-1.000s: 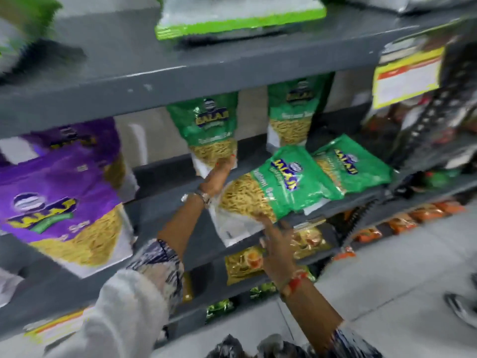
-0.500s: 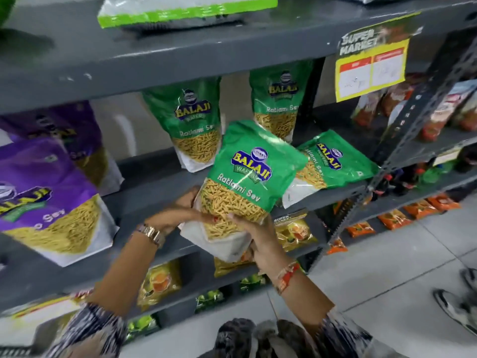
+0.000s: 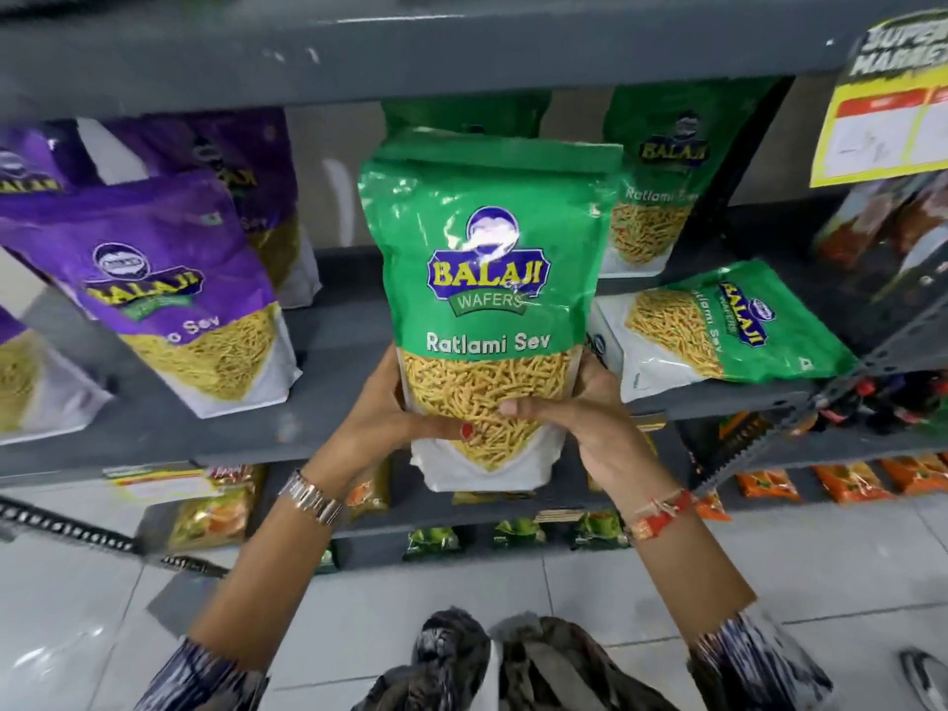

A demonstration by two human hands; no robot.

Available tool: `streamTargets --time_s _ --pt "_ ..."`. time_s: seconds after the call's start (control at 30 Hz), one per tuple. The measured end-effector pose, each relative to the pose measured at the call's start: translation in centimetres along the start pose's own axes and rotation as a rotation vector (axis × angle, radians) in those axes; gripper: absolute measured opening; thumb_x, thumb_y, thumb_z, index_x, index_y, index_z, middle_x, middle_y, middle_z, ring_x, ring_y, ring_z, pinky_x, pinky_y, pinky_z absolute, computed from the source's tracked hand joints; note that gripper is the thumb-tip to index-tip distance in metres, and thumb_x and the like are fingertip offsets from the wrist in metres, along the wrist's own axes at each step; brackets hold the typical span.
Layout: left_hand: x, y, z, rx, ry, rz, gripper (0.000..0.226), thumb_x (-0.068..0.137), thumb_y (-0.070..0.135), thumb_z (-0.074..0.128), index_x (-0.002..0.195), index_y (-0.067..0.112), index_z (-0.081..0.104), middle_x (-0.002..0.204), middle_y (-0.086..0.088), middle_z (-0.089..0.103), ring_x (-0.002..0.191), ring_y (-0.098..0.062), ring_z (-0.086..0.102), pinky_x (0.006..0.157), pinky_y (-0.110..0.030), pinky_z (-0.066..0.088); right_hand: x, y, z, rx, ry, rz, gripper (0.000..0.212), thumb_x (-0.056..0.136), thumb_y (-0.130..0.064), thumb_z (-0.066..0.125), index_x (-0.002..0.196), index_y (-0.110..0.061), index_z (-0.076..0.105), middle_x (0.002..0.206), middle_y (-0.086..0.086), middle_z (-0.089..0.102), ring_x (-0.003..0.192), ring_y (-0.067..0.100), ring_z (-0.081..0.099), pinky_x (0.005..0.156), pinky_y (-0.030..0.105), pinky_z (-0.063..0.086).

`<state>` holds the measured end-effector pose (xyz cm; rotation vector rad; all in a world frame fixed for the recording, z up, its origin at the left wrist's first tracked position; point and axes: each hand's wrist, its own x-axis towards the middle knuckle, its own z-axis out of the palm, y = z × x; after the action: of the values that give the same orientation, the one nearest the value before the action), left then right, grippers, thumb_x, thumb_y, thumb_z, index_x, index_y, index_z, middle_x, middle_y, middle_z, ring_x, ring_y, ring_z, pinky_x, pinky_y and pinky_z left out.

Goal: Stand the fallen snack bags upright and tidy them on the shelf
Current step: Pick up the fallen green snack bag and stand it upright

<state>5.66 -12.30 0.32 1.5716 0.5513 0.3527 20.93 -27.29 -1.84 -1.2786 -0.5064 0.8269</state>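
Head view: both hands now hold green bag upright, formerly tilted.

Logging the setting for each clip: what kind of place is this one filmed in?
Most likely a supermarket aisle. Grey metal shelving holds rows of identical Balaji snack bags, a yellow price sign reads "Super Market", and more packets fill the lower shelf.
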Motion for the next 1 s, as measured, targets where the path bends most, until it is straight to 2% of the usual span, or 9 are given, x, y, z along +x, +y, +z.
streamTargets --time_s 0.13,0.33,0.57,0.67,0.73,0.8,0.9,0.93,1.0 --pt "2.9 -1.3 -0.5 0.053 0.073 -0.025 0.083 0.051 -0.01 0.08 0.121 0.016 0.043 0.122 -0.008 0.061 0.116 -0.02 0.057 0.099 -0.048 0.048 3.0 0.4 0.2 -0.056 0.004 0.011 0.081 0.025 -0.024 0.094 0.099 -0.022 0.06 0.092 -0.004 0.079 0.093 0.013 0.073 0.074 0.026 0.058" --pt "7.9 -1.3 -1.7 0.047 0.174 0.107 0.097 0.05 -0.015 0.078 0.132 0.01 0.035 0.13 -0.014 0.054 0.121 -0.028 0.053 0.099 -0.052 0.047 8.7 -0.4 0.7 -0.088 -0.036 -0.124 0.065 0.051 0.009 0.087 0.104 -0.02 0.062 0.106 0.003 0.075 0.103 0.021 0.071 0.077 0.031 0.059" --pt "10.0 -3.3 -2.9 0.107 0.142 0.094 0.1 0.053 -0.013 0.08 0.134 0.013 0.028 0.124 -0.004 0.054 0.113 -0.014 0.055 0.102 -0.051 0.045 10.9 1.0 0.6 -0.134 -0.09 -0.112 0.059 0.06 0.012 0.082 0.106 -0.019 0.06 0.111 0.006 0.071 0.105 0.022 0.068 0.082 0.03 0.059" --pt "9.1 -4.1 -2.7 0.106 0.131 0.125 0.122 0.044 0.013 0.09 0.141 0.012 0.015 0.141 -0.009 0.042 0.126 -0.018 0.047 0.108 -0.045 0.04 10.6 1.3 0.4 -0.137 -0.108 -0.116 0.065 0.065 0.012 0.078 0.12 -0.013 0.054 0.126 0.016 0.065 0.114 0.023 0.064 0.09 0.034 0.057" --pt "8.3 -4.5 -1.9 0.09 0.203 0.198 0.138 0.039 0.034 0.09 0.145 0.015 0.004 0.153 -0.01 0.025 0.138 -0.019 0.033 0.111 -0.036 0.034 9.8 1.2 0.2 -0.165 -0.065 -0.13 0.077 0.067 0.01 0.078 0.133 -0.011 0.044 0.135 0.013 0.058 0.122 0.02 0.057 0.099 0.036 0.052" --pt "7.3 -4.9 -0.4 0.12 0.416 0.293 0.128 0.049 0.036 0.087 0.145 0.015 0.006 0.155 -0.01 0.017 0.143 -0.019 0.022 0.113 -0.028 0.026 8.2 1.0 -0.3 -0.158 0.048 -0.177 0.08 0.07 0.007 0.077 0.137 -0.015 0.039 0.133 0.002 0.055 0.119 0.01 0.054 0.098 0.024 0.049" --pt "6.1 -5.0 2.9 0.166 0.807 0.528 0.076 0.067 0.029 0.075 0.13 0.015 0.034 0.131 -0.008 0.038 0.122 -0.028 0.042 0.094 -0.022 0.04 4.7 1.1 -1.8 0.002 0.389 -0.309 0.059 0.073 0.006 0.075 0.12 -0.021 0.052 0.109 0.004 0.061 0.091 0.004 0.063 0.077 0.015 0.054" --pt "6.0 -4.9 4.2 0.191 0.864 0.627 0.06 0.072 0.024 0.071 0.122 0.017 0.04 0.119 -0.007 0.042 0.11 -0.03 0.047 0.087 -0.023 0.043 3.4 1.3 -2.6 0.064 0.524 -0.348 0.05 0.074 0.006 0.074 0.111 -0.023 0.056 0.097 0.003 0.062 0.079 0.003 0.064 0.069 0.015 0.054" --pt "6.7 -4.2 7.1 0.26 0.786 0.753 0.037 0.076 0.018 0.063 0.11 0.019 0.047 0.104 -0.005 0.044 0.097 -0.024 0.049 0.08 -0.026 0.042 1.4 1.4 -4.4 0.201 0.784 -0.323 0.043 0.075 0.005 0.074 0.099 -0.026 0.057 0.081 -0.001 0.056 0.066 0.005 0.059 0.056 0.019 0.053"
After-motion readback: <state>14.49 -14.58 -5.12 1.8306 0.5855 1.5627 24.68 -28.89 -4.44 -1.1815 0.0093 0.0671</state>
